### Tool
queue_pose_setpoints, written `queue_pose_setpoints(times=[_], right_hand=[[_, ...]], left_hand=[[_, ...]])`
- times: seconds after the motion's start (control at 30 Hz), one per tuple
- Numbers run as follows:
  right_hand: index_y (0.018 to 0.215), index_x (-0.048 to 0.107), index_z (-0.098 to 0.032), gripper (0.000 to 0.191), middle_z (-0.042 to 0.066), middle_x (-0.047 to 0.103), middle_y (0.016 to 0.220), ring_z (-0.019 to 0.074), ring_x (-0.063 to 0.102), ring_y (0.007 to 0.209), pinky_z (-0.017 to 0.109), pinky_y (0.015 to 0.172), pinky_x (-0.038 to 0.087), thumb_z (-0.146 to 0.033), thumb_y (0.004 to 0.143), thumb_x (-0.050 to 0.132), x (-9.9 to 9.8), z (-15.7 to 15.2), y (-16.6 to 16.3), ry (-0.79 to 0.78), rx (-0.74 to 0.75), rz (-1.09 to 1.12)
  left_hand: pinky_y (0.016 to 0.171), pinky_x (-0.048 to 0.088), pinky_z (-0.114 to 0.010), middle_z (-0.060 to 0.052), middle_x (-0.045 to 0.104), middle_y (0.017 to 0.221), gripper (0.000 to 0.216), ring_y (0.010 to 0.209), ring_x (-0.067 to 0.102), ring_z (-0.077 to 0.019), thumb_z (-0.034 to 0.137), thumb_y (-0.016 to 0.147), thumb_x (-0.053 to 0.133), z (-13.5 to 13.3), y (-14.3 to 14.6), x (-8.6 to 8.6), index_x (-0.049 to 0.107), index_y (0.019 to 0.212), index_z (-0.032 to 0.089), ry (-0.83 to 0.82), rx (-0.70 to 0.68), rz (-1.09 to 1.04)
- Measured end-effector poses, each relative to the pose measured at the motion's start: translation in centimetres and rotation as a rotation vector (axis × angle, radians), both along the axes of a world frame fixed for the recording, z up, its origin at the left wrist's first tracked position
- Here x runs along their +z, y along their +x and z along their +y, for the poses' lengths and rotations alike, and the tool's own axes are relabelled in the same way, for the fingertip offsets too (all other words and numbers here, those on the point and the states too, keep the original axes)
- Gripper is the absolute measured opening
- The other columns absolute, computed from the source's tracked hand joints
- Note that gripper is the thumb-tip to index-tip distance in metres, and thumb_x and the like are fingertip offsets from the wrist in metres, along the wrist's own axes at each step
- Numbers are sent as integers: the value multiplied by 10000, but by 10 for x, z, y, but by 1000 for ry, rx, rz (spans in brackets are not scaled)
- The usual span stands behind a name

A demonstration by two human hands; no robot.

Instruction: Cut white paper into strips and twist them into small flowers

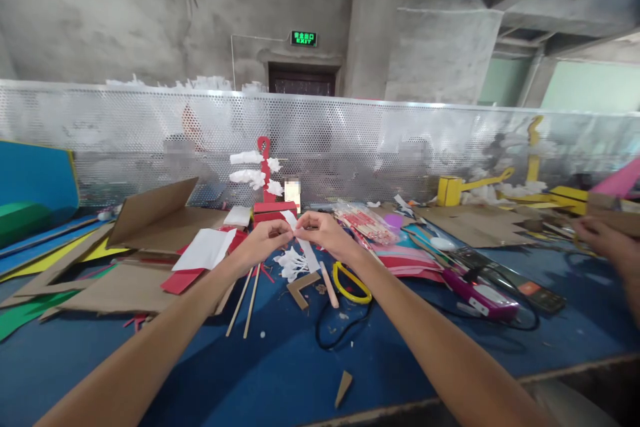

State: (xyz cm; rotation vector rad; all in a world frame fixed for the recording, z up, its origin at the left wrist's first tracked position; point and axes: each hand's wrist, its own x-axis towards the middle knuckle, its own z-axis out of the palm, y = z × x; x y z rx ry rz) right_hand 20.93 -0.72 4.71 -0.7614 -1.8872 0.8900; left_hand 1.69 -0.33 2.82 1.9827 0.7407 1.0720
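Note:
A narrow white paper strip (308,255) is pinched between my two hands above the middle of the table. My left hand (267,240) has its thumb and fingertips closed at the strip's left edge. From the other side, my right hand (324,235) grips it with bent fingers, and the fingertips nearly meet. Just below lie small white cut paper pieces (291,264) and an L-shaped cardboard piece (301,291). Yellow-handled scissors (353,293) rest under my right wrist, beside a pinkish stick-like tool (329,285). Two thin wooden sticks (251,300) lie below my left hand.
Behind my hands stands a red craft piece (265,167) with white tufts, before a perforated metal panel (340,140). Cardboard (125,285) covers the left. To the right are bagged sticks (367,223), a purple glue gun (480,297) with a black cord, and another person's hand (600,240).

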Motion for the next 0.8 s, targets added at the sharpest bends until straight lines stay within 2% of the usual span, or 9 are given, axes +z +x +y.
queue_pose_setpoints(times=[0.17,0.33,0.6,0.8], right_hand=[[809,612,-159,221,22,604,736,109,510,618,225,540,366,-351,731,687,-2,2,1,-20,30,-51],[836,639,-151,227,39,632,761,114,528,622,223,536,368,-345,726,684,-2,3,0,-60,-2,-73],[816,638,-154,224,9,586,702,111,523,636,251,627,425,-312,683,725,-5,5,-2,41,-36,-41],[816,620,-164,218,24,604,726,132,567,646,288,624,484,-327,700,708,-3,4,-3,-96,35,38]], left_hand=[[665,444,-266,-15,594,718,195,668,561,-127,343,798,587,4,-1,-1,593,787,148,-10,42,29],[646,442,-259,-6,580,699,179,645,556,-124,330,803,567,4,-1,0,574,781,152,-11,62,26],[596,422,-236,5,534,660,227,608,509,-111,381,813,560,2,0,-1,554,780,156,31,16,72],[641,445,-262,-10,574,691,193,641,553,-128,348,799,575,2,-2,1,563,793,156,-21,45,38]])
